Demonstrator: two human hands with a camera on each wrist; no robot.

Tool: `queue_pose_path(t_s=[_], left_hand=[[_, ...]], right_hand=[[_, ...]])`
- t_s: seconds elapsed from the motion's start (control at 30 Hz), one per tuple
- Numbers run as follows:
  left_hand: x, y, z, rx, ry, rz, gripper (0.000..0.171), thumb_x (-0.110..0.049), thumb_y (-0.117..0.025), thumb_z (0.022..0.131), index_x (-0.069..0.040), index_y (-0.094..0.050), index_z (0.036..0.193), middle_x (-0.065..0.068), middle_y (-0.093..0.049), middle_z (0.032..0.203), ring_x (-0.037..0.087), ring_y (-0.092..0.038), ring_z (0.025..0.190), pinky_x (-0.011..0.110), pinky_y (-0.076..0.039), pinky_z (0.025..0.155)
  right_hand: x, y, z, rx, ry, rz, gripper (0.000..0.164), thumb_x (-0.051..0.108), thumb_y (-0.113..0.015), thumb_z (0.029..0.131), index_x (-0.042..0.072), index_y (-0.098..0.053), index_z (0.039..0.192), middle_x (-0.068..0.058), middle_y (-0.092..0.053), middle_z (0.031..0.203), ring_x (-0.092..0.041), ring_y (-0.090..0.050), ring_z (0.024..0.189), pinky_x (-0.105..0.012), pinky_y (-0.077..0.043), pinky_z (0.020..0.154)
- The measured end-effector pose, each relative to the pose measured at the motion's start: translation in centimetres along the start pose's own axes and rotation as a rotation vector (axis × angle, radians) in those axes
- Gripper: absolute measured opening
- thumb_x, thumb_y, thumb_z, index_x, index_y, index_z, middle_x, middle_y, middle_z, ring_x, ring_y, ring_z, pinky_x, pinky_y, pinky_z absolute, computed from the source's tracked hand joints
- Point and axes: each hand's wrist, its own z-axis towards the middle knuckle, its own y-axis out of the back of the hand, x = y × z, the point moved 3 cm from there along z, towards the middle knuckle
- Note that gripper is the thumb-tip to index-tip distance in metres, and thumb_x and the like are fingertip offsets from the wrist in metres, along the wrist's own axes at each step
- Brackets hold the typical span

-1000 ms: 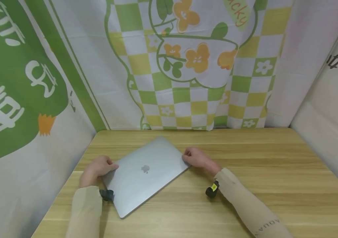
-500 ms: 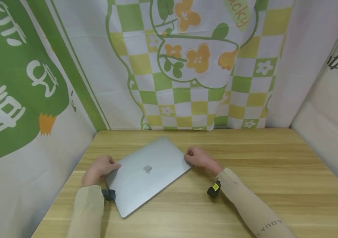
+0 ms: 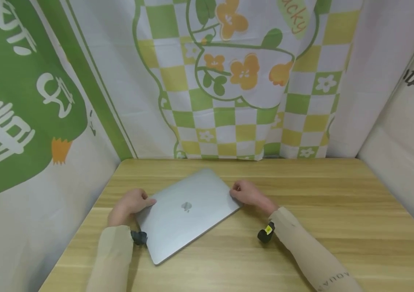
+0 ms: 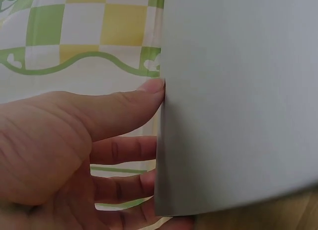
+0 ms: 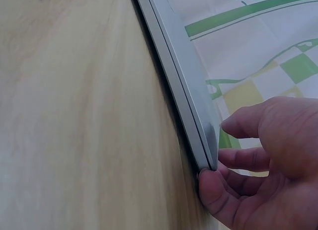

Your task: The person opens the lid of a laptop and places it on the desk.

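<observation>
A silver laptop (image 3: pixel 188 219) with a dark apple logo lies at a slant on the wooden table, its lid down. My left hand (image 3: pixel 130 205) holds its left edge, the thumb (image 4: pixel 129 108) at the rim of the lid and the fingers reaching toward the underside. At the opposite edge, my right hand (image 3: pixel 248 194) grips near the right corner with curled fingers. The right wrist view shows the laptop (image 5: pixel 181 86) edge-on, its corner between the digits of that hand. A dark gap runs below the laptop's edge there. Parts of the fingers under it are hidden.
The wooden table (image 3: pixel 320 235) extends widely to the right. Patterned curtains (image 3: pixel 236 134) hang along the table's back edge, with printed cloth (image 3: pixel 21 121) on the left and pale cloth (image 3: pixel 407 134) on the right. Each wrist wears a small black camera (image 3: pixel 266 233).
The laptop has shifted slightly to the right, both hands moving along with it and keeping their holds. The head view has also turned a little.
</observation>
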Motion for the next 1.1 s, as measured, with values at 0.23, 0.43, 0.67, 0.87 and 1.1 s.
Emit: queue_pose_path(t_s=[0.23, 0.43, 0.67, 0.87, 1.1], left_hand=[[-0.7, -0.3, 0.3, -0.014, -0.012, 0.004, 0.042, -0.033, -0.065, 0.092, 0.007, -0.064, 0.104, 0.015, -0.065, 0.094, 0.023, -0.055, 0.077, 0.030, -0.046, 0.063], [-0.8, -0.7, 0.6, -0.022, -0.014, 0.002, 0.039, -0.032, -0.065, 0.092, 0.006, -0.062, 0.100, 0.013, -0.062, 0.088, 0.022, -0.053, 0.074, 0.029, -0.044, 0.060], [-1.7, -0.9, 0.6, -0.012, -0.031, 0.011, 0.042, -0.032, -0.065, 0.093, 0.008, -0.062, 0.106, 0.016, -0.065, 0.093, 0.023, -0.055, 0.076, 0.032, -0.047, 0.062], [-2.2, -1.0, 0.8, -0.002, -0.043, -0.016, 0.041, -0.034, -0.065, 0.093, 0.006, -0.062, 0.101, 0.013, -0.062, 0.087, 0.022, -0.053, 0.073, 0.029, -0.044, 0.060], [-2.7, -1.5, 1.0, -0.002, -0.049, -0.031, 0.035, -0.032, -0.065, 0.093, 0.003, -0.061, 0.094, 0.009, -0.059, 0.080, 0.020, -0.051, 0.070, 0.028, -0.041, 0.058]], right_hand=[[-0.2, 0.6, -0.3, -0.007, -0.026, -0.024, 0.021, 0.024, -0.061, 0.094, 0.004, -0.065, 0.100, -0.008, -0.065, 0.087, -0.016, -0.056, 0.062, -0.025, -0.048, 0.050], [-0.5, 0.7, -0.6, -0.019, 0.017, -0.055, 0.020, 0.024, -0.061, 0.094, 0.005, -0.065, 0.096, -0.007, -0.064, 0.083, -0.015, -0.056, 0.067, -0.025, -0.048, 0.053], [-1.0, 1.2, -1.0, -0.020, 0.030, -0.083, 0.019, 0.023, -0.060, 0.095, 0.004, -0.064, 0.096, -0.007, -0.064, 0.085, -0.016, -0.056, 0.073, -0.025, -0.047, 0.058], [-1.3, 1.6, -1.2, -0.023, 0.033, -0.113, 0.019, 0.023, -0.060, 0.095, 0.005, -0.065, 0.096, -0.006, -0.065, 0.085, -0.016, -0.056, 0.072, -0.025, -0.047, 0.058], [-1.9, 1.8, -1.8, -0.035, 0.034, -0.108, 0.017, 0.023, -0.062, 0.094, 0.006, -0.065, 0.092, -0.006, -0.064, 0.082, -0.016, -0.056, 0.070, -0.026, -0.047, 0.058]])
